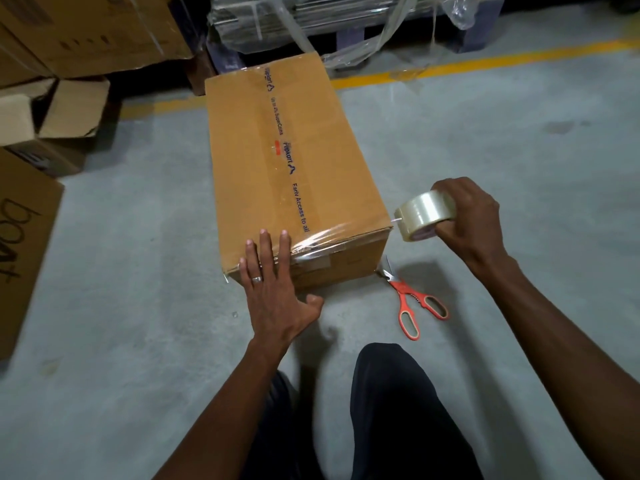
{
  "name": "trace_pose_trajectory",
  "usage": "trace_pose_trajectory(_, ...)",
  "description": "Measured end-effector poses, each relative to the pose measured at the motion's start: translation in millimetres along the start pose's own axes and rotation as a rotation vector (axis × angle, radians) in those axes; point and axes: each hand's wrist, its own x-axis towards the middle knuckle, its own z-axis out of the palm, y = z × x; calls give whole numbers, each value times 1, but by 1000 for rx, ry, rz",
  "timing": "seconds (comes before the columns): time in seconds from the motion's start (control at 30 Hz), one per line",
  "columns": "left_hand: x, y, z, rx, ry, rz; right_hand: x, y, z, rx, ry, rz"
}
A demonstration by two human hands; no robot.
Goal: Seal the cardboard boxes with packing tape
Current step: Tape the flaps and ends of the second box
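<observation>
Box (pixel 294 161) on floor, mid-scene. We press left hand (pixel 273 289) flat on near edge; right hand (pixel 467 216) wraps tape roll (pixel 424 216), strip stretched across. Next: cut with scissors (pixel 412 303), we judge.

I count: sealed box (pixel 291 157) 1 | tape roll (pixel 424 216) 1 | scissors (pixel 412 303) 1 pair | hands 2, left (pixel 273 289), right (pixel 471 216) | other cartons at left, at least 3 (pixel 79 29) (pixel 59 112) (pixel 20 258)

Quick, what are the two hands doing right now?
Left hand: open, fingers straight, pressing flat on the near end of the box.
Right hand: closed around the roll of tape, holding it beside the box.
</observation>
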Motion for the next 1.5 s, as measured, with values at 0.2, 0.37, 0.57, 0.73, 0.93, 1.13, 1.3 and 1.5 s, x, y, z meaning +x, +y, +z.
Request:
trace_pose_trajectory(0.2, -1, -2, -1, -11, 5, 12, -21, 1, 37, 73, -51, 137)
trace_pose_trajectory(0.37, -4, -21, -2, -339, 128, 22, -24, -6, 41, 76, -172, 174)
trace_pose_trajectory(0.57, 25, -48, -9, -283, 232, 408, -22, -111, 52, 207, -75, -426)
trace_pose_trajectory(0.73, 38, -59, -13, -294, 151, 466, 18, -159, 94, 316, -569, -465)
trace_pose_trajectory(0.93, 13, -112, -21, -350, 194, 293, 32, -132, 83, 213, -676, -449)
trace_pose_trajectory(1.13, 0, -102, -27, -776, 268, 3, 50, -87, 39, 111, -755, -245)
trace_pose_trajectory(1.3, -6, -77, -26, -1226, 376, -534, 55, -84, 31, 80, -787, -203)
trace_pose_trajectory(1.5, -13, -60, -15, -1217, 396, -598, 65, -76, 24, -19, -785, -96)
